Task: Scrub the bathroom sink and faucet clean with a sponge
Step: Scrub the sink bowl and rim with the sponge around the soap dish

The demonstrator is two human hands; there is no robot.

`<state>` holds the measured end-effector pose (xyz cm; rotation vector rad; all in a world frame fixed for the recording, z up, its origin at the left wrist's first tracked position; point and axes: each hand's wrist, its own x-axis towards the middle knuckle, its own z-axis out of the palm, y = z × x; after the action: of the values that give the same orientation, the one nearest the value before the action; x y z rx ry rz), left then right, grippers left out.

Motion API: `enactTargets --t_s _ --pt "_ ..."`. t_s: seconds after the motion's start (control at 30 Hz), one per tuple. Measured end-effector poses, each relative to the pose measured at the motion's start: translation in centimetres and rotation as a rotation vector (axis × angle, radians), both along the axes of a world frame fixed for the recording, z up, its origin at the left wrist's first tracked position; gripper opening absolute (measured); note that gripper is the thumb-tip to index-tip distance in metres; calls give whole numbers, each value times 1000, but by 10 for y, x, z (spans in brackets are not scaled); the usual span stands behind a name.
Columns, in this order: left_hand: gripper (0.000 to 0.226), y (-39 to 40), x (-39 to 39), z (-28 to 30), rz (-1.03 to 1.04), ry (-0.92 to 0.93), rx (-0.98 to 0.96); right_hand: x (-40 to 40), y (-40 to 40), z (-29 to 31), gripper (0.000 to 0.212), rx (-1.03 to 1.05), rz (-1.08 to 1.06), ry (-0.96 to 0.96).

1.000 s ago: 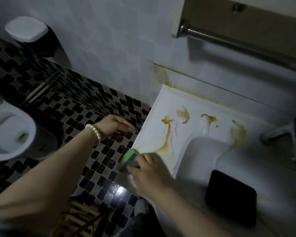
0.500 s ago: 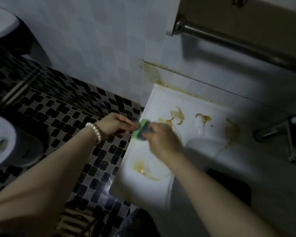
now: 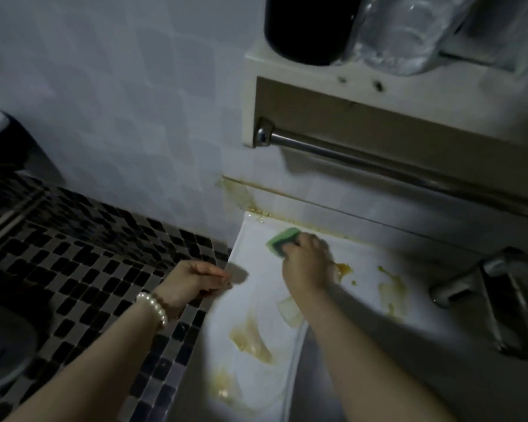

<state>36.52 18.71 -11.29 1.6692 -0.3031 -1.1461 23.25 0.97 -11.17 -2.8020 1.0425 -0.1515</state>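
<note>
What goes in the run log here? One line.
right hand grips sponge | scrubbing sink back-left corner | left hand at sink edge | stains remain
</note>
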Motion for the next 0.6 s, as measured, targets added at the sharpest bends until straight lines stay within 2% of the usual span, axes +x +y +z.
enactTargets --t_s 0.07,0.1,0.17,0.27,0.3,0.37,0.43,0.5,0.57,0.6 --pt "25 -4 1 -2 20 -1 -9 -26 7 3 31 9 -214 92" --pt "25 -6 0 -3 27 8 -9 -37 23 4 31 14 -229 99" --pt "25 -12 -6 -4 22 24 -12 -43 54 3 35 67 -75 9" --pt "24 -18 -11 -2 -7 4 -30 -17 57 0 25 179 332 -45" --pt "23 -19 -10 -1 -5 -4 -33 -7 43 -2 27 176 347 -40" --pt "21 -17 -4 2 28 -38 -18 0 8 4 25 130 115 -99" --pt "20 -14 3 4 67 -68 -5 -18 -16 4 27 93 -210 -4" --pt "19 -14 5 6 80 -72 -4 -48 -13 -1 27 48 -437 -11" --pt "19 -20 0 8 66 -71 -7 -58 10 -10 23 78 -476 -100" --pt "19 -24 -4 8 45 -75 -9 -55 20 -14 22 107 -394 -119"
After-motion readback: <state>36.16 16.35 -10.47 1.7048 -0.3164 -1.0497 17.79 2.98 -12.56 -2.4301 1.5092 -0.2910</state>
